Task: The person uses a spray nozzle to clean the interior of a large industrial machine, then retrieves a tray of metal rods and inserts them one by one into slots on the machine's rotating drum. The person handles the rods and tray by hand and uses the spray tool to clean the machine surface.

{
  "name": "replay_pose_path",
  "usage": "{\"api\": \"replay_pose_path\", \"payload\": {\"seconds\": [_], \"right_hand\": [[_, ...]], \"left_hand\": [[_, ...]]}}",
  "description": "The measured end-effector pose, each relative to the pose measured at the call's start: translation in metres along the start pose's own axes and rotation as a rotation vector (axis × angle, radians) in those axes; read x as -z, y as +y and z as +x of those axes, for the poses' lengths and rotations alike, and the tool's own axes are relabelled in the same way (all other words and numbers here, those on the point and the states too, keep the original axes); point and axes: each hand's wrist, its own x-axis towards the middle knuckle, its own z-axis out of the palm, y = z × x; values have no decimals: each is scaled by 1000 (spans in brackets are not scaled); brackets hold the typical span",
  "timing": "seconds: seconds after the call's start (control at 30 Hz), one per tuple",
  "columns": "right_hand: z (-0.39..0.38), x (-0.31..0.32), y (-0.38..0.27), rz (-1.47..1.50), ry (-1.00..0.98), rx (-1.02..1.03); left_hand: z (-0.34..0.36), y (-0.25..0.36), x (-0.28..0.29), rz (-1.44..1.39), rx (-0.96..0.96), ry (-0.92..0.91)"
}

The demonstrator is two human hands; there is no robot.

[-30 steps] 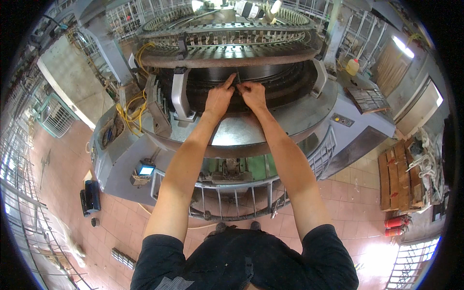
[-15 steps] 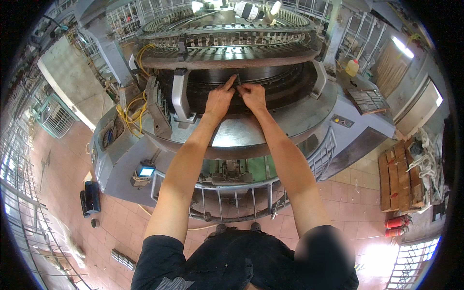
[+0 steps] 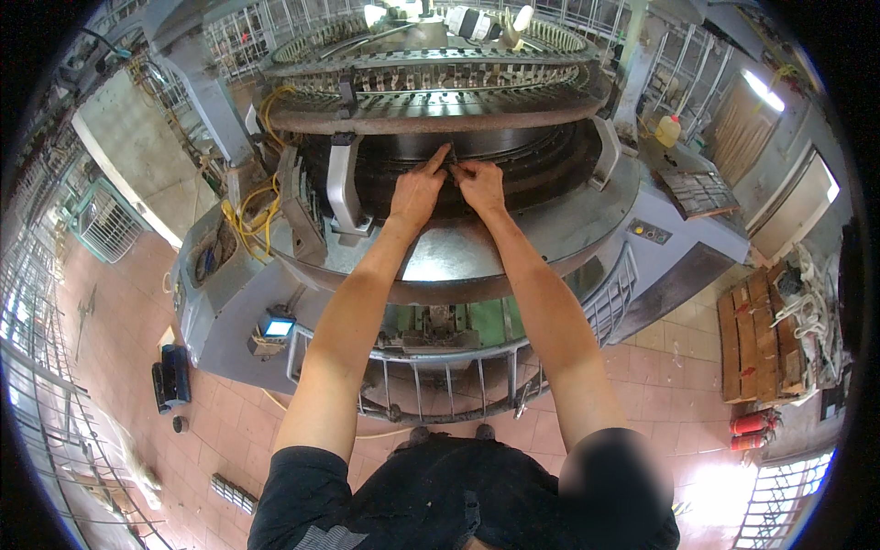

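Both my arms reach forward over the metal rim plate (image 3: 449, 258) of a large circular knitting machine. My left hand (image 3: 419, 194) has its index finger stretched out to the dark cylinder (image 3: 495, 140), its other fingers curled and holding nothing I can see. Close beside it, almost touching, my right hand (image 3: 480, 186) is closed in a pinch. A small dark sliver shows at its fingertips, too small to name. The hands work in the gap below the machine's upper ring (image 3: 431, 119), above a dark, stepped lower ring (image 3: 550, 183).
Metal brackets (image 3: 343, 183) hold the upper ring on both sides. Yellow cables (image 3: 247, 225) hang at the left, above a small lit screen (image 3: 279, 326). A curved guard rail (image 3: 449, 385) runs below my arms. Wooden crates (image 3: 747, 339) and red fire extinguishers (image 3: 753, 422) stand right.
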Motion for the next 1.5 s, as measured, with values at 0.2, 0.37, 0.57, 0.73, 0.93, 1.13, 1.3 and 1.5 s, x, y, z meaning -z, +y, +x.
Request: {"api": "replay_pose_path", "payload": {"seconds": [0.2,0.37,0.57,0.73,0.93,1.13,1.3,1.5], "right_hand": [[-1,4,-6,-24,-6,-19],[-2,9,-11,-44,-38,-40],[-1,7,-10,-49,-27,-16],[-1,7,-9,-29,-44,-72],[-1,7,-9,-62,-27,-30],[-1,3,-4,-115,13,3],[-1,4,-5,-86,7,1],[-1,7,-9,-14,-50,-109]], "left_hand": [[1,1,2,26,-15,10],[1,1,3,13,-37,39],[1,1,3,-1,-42,46],[1,0,2,4,-38,45],[2,0,2,1,-33,16],[2,2,3,-21,-32,39],[2,3,4,-7,-40,65],[3,4,4,16,-47,54]]}}
